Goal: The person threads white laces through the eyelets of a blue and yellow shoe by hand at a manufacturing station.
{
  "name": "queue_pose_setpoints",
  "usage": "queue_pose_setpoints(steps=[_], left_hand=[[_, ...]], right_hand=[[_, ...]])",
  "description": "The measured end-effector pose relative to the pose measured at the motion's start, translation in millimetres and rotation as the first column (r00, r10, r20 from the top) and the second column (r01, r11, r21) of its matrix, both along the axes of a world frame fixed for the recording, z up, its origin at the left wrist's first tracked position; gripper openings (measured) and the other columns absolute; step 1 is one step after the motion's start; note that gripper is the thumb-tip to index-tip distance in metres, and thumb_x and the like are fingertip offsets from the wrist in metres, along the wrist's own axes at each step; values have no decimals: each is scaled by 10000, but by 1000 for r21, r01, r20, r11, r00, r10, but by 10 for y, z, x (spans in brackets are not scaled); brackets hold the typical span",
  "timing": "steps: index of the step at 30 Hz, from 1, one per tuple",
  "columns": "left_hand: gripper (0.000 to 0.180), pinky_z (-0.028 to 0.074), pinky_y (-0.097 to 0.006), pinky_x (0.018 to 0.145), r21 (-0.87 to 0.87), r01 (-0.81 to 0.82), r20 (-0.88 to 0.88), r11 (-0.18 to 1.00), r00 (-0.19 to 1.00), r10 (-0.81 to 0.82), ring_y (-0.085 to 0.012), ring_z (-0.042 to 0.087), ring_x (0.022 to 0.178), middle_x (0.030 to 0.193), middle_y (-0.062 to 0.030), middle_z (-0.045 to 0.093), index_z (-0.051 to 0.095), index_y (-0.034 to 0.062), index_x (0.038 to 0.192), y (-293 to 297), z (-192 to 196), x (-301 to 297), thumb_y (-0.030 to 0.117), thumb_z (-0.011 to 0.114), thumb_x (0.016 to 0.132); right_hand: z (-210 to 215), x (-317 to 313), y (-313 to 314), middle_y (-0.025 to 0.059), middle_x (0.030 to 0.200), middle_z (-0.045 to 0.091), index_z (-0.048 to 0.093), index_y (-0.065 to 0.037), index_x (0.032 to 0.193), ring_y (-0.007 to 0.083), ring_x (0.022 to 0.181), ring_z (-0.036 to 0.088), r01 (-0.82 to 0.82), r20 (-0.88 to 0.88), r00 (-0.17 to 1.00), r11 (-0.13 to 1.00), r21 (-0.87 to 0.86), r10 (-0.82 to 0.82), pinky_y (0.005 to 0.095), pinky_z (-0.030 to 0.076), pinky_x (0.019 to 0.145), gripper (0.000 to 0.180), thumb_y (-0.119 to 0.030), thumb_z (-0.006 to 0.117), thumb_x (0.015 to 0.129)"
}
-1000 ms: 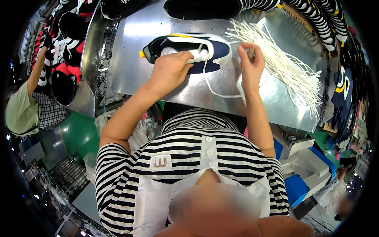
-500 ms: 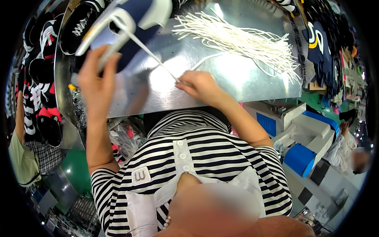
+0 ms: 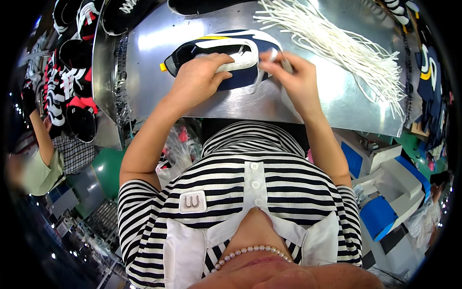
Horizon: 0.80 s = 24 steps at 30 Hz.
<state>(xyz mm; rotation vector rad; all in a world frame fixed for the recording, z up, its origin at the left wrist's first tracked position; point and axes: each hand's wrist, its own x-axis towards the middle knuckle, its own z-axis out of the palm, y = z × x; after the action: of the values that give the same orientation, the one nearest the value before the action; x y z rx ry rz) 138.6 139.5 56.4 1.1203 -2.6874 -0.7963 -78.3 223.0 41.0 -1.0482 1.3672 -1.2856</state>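
A navy shoe upper lies on its side at the middle of the metal table, with yellow and white trim and a white eyelet strip around its opening. My left hand grips the upper at the near edge of that opening, thumb and fingers over the white strip. By the strip's right end, my right hand pinches a white shoelace, its fingertips slightly blurred. Part of the lace hangs beside the upper; whether it passes through an eyelet cannot be made out.
A bundle of white laces spreads over the right of the metal table. Dark shoes stand along its far left, with more on a rack at left. Another person is at far left. A grey and blue machine stands at right.
The shoe upper has come down from the upper left to the middle, with my left hand on it. My right hand, holding the lace, is now at the eyelet strip; the long taut lace span is gone.
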Motion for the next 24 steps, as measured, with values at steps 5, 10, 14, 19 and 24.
queue_pose_setpoints(steps=[5, 10, 14, 19, 24], left_hand=[[247, 506, -380, 791, -109, -12, -47, 994, 999, 6, -328, 652, 920, 1044, -141, 676, 657, 29, 1108, -2, 164, -136, 197, 622, 930], [259, 505, -374, 671, -101, -9, 90, 995, 996, 18, -302, 664, 741, 826, -116, 692, 708, 67, 1001, -70, 61, -424, 301, 665, 898], [250, 483, -337, 588, -47, -87, 133, 995, 987, 92, -259, 638, 629, 733, -95, 681, 730, 103, 956, -105, -30, -503, 337, 685, 879], [202, 484, -286, 604, -4, -171, -73, 985, 983, 171, -183, 644, 629, 754, -80, 693, 729, 74, 962, -124, -164, -486, 259, 684, 896], [181, 476, -248, 612, -3, -195, -120, 981, 974, 194, -127, 627, 639, 740, -63, 683, 718, 34, 968, -145, -216, -476, 198, 692, 897]], right_hand=[[-268, 151, -415, 46, 701, 676, 739, -32, 959, 64, 599, 533, 72, -112, 991, 996, -58, -78, 246, 448, 576, 193, -158, 769, 817], [-424, 107, -508, 36, 668, 648, 733, -33, 926, 65, 570, 511, 158, -101, 980, 978, -137, -172, 236, 427, 543, 166, -162, 760, 825], [-418, 97, -508, -5, 836, 698, 730, -9, 973, 24, 745, 567, 124, -43, 991, 992, -1, -124, 191, 467, 680, 154, -118, 730, 864], [-478, -27, -443, 84, 744, 679, 647, -23, 1009, 175, 650, 628, 106, -116, 986, 989, -104, -117, 297, 487, 623, 271, -228, 734, 854], [-242, -74, -25, 156, 804, 685, 519, -11, 1057, 304, 749, 680, -103, -192, 974, 991, 82, 117, 363, 510, 689, 243, -186, 630, 929]])
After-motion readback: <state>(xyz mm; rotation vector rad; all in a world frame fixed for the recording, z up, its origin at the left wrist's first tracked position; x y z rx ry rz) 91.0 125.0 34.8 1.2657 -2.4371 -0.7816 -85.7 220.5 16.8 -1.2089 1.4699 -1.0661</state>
